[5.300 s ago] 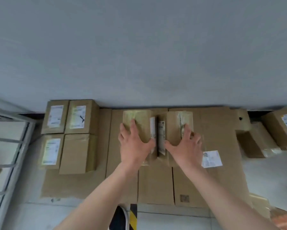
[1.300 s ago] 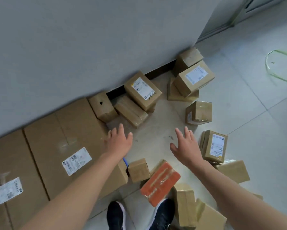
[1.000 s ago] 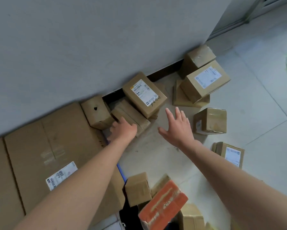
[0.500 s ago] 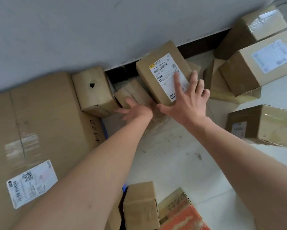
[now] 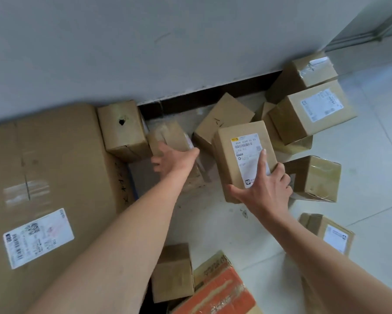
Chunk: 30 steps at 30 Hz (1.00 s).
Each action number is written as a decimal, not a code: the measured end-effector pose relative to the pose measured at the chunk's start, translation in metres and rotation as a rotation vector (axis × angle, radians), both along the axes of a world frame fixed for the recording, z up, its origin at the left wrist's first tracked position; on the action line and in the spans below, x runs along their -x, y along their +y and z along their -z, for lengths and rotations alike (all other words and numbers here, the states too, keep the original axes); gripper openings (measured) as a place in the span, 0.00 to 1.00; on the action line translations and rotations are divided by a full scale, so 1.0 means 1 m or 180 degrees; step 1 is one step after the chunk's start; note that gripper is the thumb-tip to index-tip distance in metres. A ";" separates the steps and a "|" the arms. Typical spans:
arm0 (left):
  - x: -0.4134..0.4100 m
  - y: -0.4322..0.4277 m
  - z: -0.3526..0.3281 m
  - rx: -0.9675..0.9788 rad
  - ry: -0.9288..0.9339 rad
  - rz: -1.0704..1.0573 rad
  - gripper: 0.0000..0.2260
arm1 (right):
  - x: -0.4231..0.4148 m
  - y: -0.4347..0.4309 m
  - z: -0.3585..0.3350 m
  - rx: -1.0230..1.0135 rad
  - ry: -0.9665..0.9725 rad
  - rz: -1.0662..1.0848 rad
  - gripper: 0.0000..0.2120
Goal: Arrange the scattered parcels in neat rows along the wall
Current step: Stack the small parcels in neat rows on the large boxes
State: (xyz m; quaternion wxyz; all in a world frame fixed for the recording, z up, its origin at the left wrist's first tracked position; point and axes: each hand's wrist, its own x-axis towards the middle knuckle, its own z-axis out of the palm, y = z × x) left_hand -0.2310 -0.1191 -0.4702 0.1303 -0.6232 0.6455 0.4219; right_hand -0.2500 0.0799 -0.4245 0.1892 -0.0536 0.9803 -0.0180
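Two hands are on parcels near the foot of the grey wall (image 5: 145, 41). The right hand (image 5: 266, 191) clamps a labelled parcel (image 5: 240, 155) at its near end, thumb on the left side and fingers (image 5: 263, 159) spread over the white label, and the parcel sits tilted in front of a plain parcel (image 5: 224, 116) that lies askew by the skirting. The left hand (image 5: 174, 158) grips a taped parcel (image 5: 171, 134), blurred, with fingers bent over its left edge and thumb toward its right. This one lies just beside a holed box (image 5: 122, 130), which stands against the wall and touches a large carton (image 5: 43, 166). To the right, more parcels lie scattered on the tiled floor (image 5: 371, 177), among them a stacked parcel (image 5: 312, 112). Nearest the camera sit a small box (image 5: 172, 273) and an orange parcel (image 5: 217, 293).
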 end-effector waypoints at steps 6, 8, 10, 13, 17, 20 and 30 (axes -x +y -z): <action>-0.055 -0.003 -0.123 0.0081 0.0454 0.0297 0.48 | -0.033 -0.042 -0.107 0.0167 0.0078 0.0038 0.60; -0.081 -0.019 -0.172 0.0174 0.0444 0.0288 0.48 | -0.051 -0.067 -0.151 0.0167 0.0016 -0.0047 0.59; -0.117 -0.046 -0.221 0.0221 0.0431 0.0228 0.48 | -0.075 -0.095 -0.196 0.0201 -0.0076 -0.0109 0.59; -0.185 -0.100 -0.283 0.0191 0.0505 -0.0111 0.48 | -0.126 -0.139 -0.253 0.0312 -0.0195 -0.0239 0.59; -0.289 -0.190 -0.332 0.0311 0.0544 -0.0533 0.48 | -0.209 -0.203 -0.289 0.0371 -0.0487 -0.0506 0.60; -0.367 -0.257 -0.346 0.0436 0.0595 -0.0671 0.47 | -0.277 -0.250 -0.287 0.0314 -0.0588 -0.0705 0.60; -0.518 -0.477 -0.268 0.0109 0.1202 -0.0948 0.34 | -0.500 -0.405 -0.203 0.0284 -0.0997 -0.0484 0.61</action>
